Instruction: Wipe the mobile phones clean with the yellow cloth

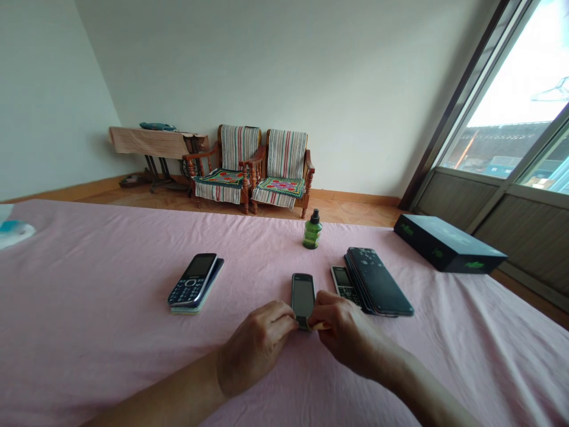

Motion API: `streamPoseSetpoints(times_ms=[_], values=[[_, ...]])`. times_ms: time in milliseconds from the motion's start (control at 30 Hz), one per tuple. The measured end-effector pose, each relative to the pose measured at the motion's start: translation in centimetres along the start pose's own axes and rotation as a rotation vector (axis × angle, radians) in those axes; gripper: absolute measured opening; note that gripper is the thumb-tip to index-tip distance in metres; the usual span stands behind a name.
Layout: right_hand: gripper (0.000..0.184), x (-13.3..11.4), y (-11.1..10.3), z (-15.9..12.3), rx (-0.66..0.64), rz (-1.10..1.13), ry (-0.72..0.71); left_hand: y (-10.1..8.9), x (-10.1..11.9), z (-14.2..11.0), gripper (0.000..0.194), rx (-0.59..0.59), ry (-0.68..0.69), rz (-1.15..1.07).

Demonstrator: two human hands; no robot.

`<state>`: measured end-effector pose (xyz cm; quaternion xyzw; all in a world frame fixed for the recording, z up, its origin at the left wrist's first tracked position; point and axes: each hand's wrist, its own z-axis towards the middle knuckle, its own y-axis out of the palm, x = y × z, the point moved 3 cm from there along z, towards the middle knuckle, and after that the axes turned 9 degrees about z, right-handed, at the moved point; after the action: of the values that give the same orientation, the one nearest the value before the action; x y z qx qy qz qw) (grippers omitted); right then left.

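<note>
A small dark mobile phone [303, 295] lies on the pink cloth in front of me, screen up. The fingers of my left hand [261, 337] are pinched together at its lower left edge, gripping it there. At the lower right edge is my right hand [341, 327], closed, with a small pale yellow thing [322, 325] showing between the fingers. That thing is mostly hidden, so its kind cannot be made out. Just beyond my right hand sit a keypad phone [343, 281] and a stack of dark smartphones [377, 281], the two touching or nearly so.
A keypad phone [194, 279] lies atop other phones on the left. Farther back stand a green spray bottle [312, 232] and a black box [447, 240]. Two wooden armchairs [284, 163] and a cloth-covered table [149, 141] are beyond the pink-covered surface [102, 332].
</note>
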<state>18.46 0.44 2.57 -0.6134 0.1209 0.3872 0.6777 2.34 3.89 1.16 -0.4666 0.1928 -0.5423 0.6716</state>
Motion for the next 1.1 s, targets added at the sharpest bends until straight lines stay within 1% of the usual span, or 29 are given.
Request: streamPoseSetpoints(times_ms=[133,200,300,367,567,767,967,1100], values=[[0.029,-0.5,0.7,0.3,0.014,-0.023,-0.052,0.0,0.0,0.0,0.019,0.004,-0.002,0.017],[0.03,-0.4,0.3,0.2,0.005,-0.036,-0.036,0.0,0.0,0.0,0.02,0.017,0.008,0.036],[0.03,0.0,-0.5,-0.1,-0.008,-0.054,0.025,0.0,-0.1,0.0,0.019,0.024,0.022,0.047],[0.03,0.1,-0.6,0.0,-0.01,-0.068,0.033,0.0,-0.1,0.0,0.019,0.019,0.02,0.034],[0.027,-0.6,0.8,0.5,0.019,-0.05,-0.086,0.3,-0.3,-0.2,0.018,-0.007,-0.041,0.003],[0.03,-0.2,-0.2,0.1,-0.008,-0.028,-0.027,0.3,-0.2,-0.1,0.018,-0.039,-0.029,-0.005],[0.027,-0.7,0.7,0.6,0.021,-0.019,-0.094,0.2,-0.2,-0.2,0.02,-0.019,-0.031,0.007],[0.03,-0.4,-0.2,0.3,-0.02,-0.016,-0.047,0.2,-0.2,-0.1,0.018,-0.022,-0.043,0.002]])
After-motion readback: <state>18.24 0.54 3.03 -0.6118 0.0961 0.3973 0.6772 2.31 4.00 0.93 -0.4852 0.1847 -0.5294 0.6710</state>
